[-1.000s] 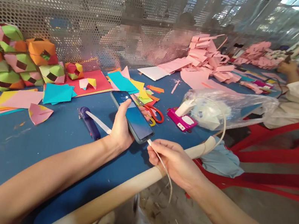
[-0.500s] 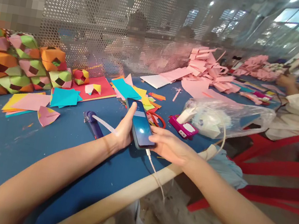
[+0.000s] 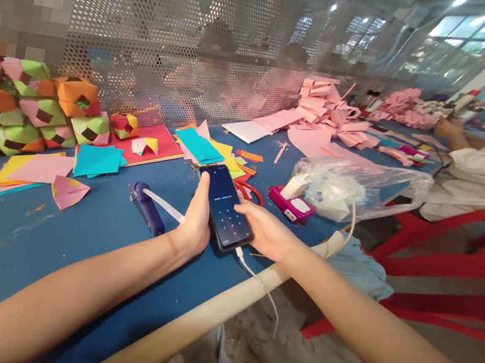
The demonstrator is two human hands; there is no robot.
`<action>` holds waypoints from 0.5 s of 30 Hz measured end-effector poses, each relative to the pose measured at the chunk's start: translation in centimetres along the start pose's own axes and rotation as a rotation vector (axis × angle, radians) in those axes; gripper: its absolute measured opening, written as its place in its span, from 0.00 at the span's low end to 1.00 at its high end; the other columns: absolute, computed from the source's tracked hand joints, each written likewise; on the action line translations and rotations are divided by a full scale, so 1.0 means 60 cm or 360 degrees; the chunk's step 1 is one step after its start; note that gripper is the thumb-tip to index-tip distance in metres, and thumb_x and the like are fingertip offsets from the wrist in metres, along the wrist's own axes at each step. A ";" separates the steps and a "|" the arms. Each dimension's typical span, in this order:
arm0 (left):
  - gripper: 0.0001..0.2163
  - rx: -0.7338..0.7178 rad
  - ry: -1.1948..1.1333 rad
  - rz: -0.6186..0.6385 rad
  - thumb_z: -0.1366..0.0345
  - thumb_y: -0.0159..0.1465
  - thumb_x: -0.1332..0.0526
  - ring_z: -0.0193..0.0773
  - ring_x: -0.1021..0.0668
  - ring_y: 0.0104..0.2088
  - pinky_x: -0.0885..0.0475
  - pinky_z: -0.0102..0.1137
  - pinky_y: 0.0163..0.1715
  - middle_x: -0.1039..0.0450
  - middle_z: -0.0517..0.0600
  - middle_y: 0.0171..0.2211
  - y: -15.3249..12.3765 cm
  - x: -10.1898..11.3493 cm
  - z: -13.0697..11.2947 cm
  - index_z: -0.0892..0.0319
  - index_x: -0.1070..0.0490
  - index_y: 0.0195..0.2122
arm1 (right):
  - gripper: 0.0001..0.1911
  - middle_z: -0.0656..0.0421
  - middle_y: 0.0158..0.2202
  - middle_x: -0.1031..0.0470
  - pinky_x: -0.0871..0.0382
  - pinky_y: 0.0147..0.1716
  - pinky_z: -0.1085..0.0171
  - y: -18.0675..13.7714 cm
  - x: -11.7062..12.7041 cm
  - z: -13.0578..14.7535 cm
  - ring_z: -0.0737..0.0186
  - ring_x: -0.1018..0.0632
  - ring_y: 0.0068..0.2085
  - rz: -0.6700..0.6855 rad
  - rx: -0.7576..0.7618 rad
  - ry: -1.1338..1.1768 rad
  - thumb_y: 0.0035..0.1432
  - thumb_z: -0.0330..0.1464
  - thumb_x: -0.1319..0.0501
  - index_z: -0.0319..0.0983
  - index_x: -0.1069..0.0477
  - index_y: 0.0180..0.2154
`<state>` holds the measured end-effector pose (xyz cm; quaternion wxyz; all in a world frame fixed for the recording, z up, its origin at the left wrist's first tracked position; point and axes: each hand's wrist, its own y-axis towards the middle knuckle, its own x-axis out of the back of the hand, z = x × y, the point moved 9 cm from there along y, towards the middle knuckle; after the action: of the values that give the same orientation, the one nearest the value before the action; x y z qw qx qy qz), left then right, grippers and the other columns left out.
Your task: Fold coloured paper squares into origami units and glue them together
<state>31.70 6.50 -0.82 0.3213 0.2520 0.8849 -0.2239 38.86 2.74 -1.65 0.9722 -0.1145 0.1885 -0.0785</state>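
Note:
A smartphone is held above the blue table between my two hands, its dark screen showing a keypad of digits. My left hand grips its left edge, thumb along the side. At the right edge, my right hand holds the phone too, its thumb at the screen's border. A white charging cable is plugged into the phone's lower end and hangs over the table edge. Left of my left hand lies a dark blue tool with a pale strip, whose kind I cannot make out.
Folded paper modules are stacked at the left. Coloured paper sheets lie nearby. A magenta power strip, a clear plastic bag and pink paper strips are to the right. Red chairs stand there, near another person's sleeve.
The phone screen has gone from a bluish lit display to a dark keypad. My right thumb has shifted up and left toward the screen's edge. The view has shifted slightly.

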 end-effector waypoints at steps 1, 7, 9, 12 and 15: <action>0.27 0.0003 0.0007 0.0026 0.42 0.58 0.47 0.42 0.21 0.36 0.27 0.35 0.41 0.22 0.54 0.36 0.005 -0.001 -0.002 0.61 0.27 0.43 | 0.14 0.62 0.32 0.22 0.31 0.31 0.66 -0.004 -0.005 -0.001 0.62 0.22 0.33 0.0047 -0.0023 0.0027 0.48 0.30 0.40 0.42 0.29 0.40; 0.26 -0.0046 0.0179 0.0102 0.41 0.56 0.45 0.42 0.21 0.32 0.27 0.35 0.38 0.23 0.53 0.32 0.019 -0.001 -0.005 0.60 0.26 0.39 | 0.14 0.60 0.31 0.22 0.29 0.32 0.62 -0.007 0.008 -0.004 0.58 0.22 0.33 -0.0106 -0.0080 0.0207 0.51 0.34 0.43 0.41 0.32 0.41; 0.25 -0.0085 0.0231 0.0076 0.42 0.57 0.45 0.41 0.22 0.34 0.28 0.34 0.38 0.23 0.52 0.33 0.012 0.001 -0.006 0.59 0.27 0.41 | 0.13 0.60 0.31 0.22 0.29 0.31 0.61 -0.004 0.011 0.001 0.58 0.22 0.33 -0.0149 -0.0030 0.0202 0.51 0.35 0.43 0.41 0.32 0.41; 0.22 -0.0132 0.0359 -0.0039 0.44 0.58 0.45 0.39 0.23 0.35 0.29 0.32 0.35 0.25 0.51 0.37 -0.008 0.016 -0.011 0.57 0.30 0.42 | 0.12 0.59 0.31 0.22 0.29 0.30 0.62 -0.003 0.021 0.012 0.58 0.22 0.32 -0.0245 0.0062 0.0159 0.52 0.37 0.44 0.41 0.32 0.39; 0.18 -0.0188 0.0555 -0.0237 0.49 0.58 0.43 0.37 0.25 0.36 0.30 0.31 0.33 0.29 0.52 0.40 -0.041 0.045 -0.022 0.57 0.33 0.42 | 0.13 0.60 0.31 0.23 0.29 0.29 0.62 -0.002 0.043 0.030 0.60 0.23 0.30 -0.0381 0.0190 0.0142 0.53 0.40 0.44 0.41 0.31 0.38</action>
<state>27.83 6.15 -1.19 0.1598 0.2017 0.9550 -0.1476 41.92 2.47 -0.92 0.9516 -0.0746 0.2116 -0.2101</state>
